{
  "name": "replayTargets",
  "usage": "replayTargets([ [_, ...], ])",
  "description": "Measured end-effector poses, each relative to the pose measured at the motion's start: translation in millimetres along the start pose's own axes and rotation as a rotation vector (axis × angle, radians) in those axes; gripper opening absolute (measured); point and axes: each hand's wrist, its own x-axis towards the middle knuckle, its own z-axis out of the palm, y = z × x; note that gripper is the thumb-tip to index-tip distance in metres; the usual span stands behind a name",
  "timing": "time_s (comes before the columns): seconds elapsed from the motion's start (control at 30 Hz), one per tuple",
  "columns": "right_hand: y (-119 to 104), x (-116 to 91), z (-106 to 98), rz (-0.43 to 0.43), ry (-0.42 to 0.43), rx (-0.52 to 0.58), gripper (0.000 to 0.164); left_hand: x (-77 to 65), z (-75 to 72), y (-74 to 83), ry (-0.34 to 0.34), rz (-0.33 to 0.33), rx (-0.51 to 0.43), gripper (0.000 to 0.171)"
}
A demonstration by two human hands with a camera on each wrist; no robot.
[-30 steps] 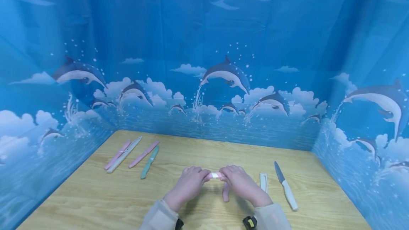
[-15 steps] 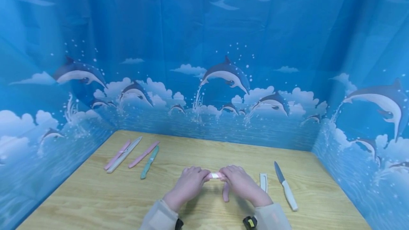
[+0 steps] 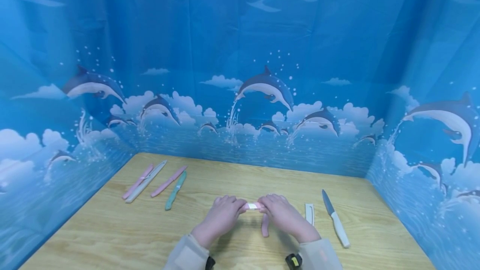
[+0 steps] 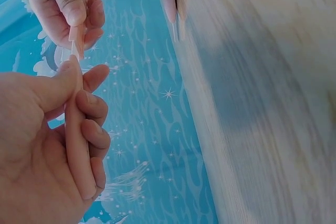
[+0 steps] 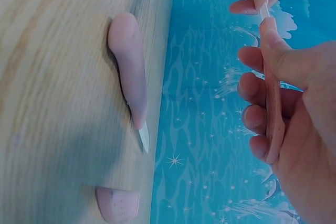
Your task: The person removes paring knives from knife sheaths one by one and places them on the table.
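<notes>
Both hands meet over the table's front middle on one pink-handled knife. In the left wrist view my left hand (image 4: 37,135) grips its smooth pink handle (image 4: 77,145), fingers curled round it. My right hand (image 5: 310,103) holds a flat pink sheath (image 5: 273,93). A short pale stretch of blade (image 5: 264,11) shows between handle and sheath. On the table below my right hand lies a second pink handle (image 5: 128,72) with a short blade tip showing, and near it a small pale pink piece (image 5: 118,205).
To the right lie a pale sheath (image 3: 309,211), partly behind the right forearm, and a white-handled knife (image 3: 338,228) with its grey blade bare. At the left are two pink knives (image 3: 168,181), a white one (image 3: 146,181) and a green one (image 3: 175,191). A blue dolphin curtain (image 3: 225,145) surrounds the table.
</notes>
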Motion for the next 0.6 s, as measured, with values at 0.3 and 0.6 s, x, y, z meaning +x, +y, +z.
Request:
replayTargets([
  [0.3, -0.4, -0.4, -1.0, 0.02, 0.0, 0.005, 0.021, 0.0, -0.3, 0.4, 0.002, -0.005, 0.003, 0.03],
  [0.6, 0.9, 1.1, 0.1, 0.039, 0.002, 0.006, 0.019, -0.2, -1.4, 0.7, -0.001, -0.004, -0.001, 0.03],
])
